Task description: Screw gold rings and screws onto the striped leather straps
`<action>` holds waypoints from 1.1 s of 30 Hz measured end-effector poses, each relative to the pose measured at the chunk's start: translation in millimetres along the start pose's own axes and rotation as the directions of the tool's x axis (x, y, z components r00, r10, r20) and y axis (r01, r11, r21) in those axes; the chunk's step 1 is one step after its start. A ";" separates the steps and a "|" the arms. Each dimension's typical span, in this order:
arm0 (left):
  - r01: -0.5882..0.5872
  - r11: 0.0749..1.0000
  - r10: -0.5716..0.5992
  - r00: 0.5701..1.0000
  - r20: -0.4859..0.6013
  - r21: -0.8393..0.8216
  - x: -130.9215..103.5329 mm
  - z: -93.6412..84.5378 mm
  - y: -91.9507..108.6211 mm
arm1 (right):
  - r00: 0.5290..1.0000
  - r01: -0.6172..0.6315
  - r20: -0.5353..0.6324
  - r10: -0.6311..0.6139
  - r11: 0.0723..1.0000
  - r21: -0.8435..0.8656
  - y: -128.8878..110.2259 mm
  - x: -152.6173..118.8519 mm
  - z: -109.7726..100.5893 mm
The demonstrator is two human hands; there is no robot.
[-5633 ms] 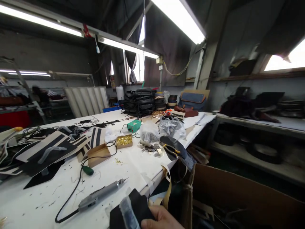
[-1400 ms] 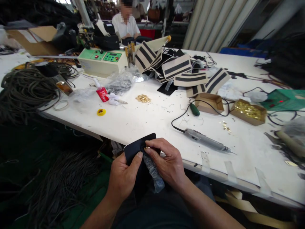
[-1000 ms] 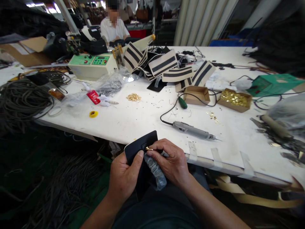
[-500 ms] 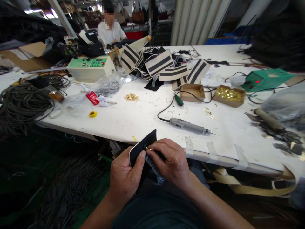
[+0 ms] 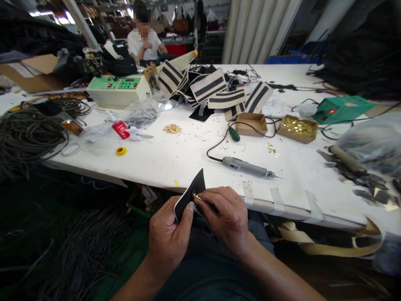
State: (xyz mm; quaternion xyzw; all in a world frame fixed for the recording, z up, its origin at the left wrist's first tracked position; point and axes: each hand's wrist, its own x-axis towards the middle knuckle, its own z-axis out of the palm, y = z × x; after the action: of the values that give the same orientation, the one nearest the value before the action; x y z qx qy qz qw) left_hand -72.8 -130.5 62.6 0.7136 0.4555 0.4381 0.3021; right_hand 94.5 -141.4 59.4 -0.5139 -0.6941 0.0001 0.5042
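Black panel (image 5: 190, 195) held tilted over the lap, just off the bench (image 5: 150, 163) edge. Panel pinched at its near side by left fingers (image 5: 188, 210). Small gold fitting (image 5: 196, 196) pinched between right thumb and index fingers, against the panel face. Grey electric driver (image 5: 249, 167) laid on bench beyond the hands. Gold bits heap (image 5: 172, 128) farther back, red bottle (image 5: 120, 129) and yellow tape roll (image 5: 121, 151) to its left, striped panels (image 5: 208, 85) piled behind. Person in white shirt (image 5: 146, 45) seen across the bench.

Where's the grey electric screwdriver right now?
Head view, right of centre: the grey electric screwdriver lies on the white table, beyond the right hand, nearer the edge than the green-handled tool.
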 end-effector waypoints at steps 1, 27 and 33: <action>0.004 1.000 -0.004 1.000 -0.005 -0.004 -0.6 0.3 -0.7 | 1.000 0.018 0.004 -0.017 1.000 -0.017 -0.4 -0.2 0.3; 0.185 0.942 -0.146 0.977 0.156 -0.279 15.9 9.5 -11.7 | 0.785 -0.612 0.421 0.454 0.674 0.414 10.5 11.0 -34.4; 0.352 0.810 -0.301 0.936 0.183 -0.469 52.4 20.6 -16.4 | 0.591 -0.795 0.605 0.533 0.260 0.548 24.4 9.7 -45.2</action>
State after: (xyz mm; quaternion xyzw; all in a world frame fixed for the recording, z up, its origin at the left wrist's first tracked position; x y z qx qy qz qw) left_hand -50.0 -76.6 58.5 0.5442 0.4280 0.4454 0.5676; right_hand 143.9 -146.4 75.8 -0.4771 -0.3979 0.5940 0.5111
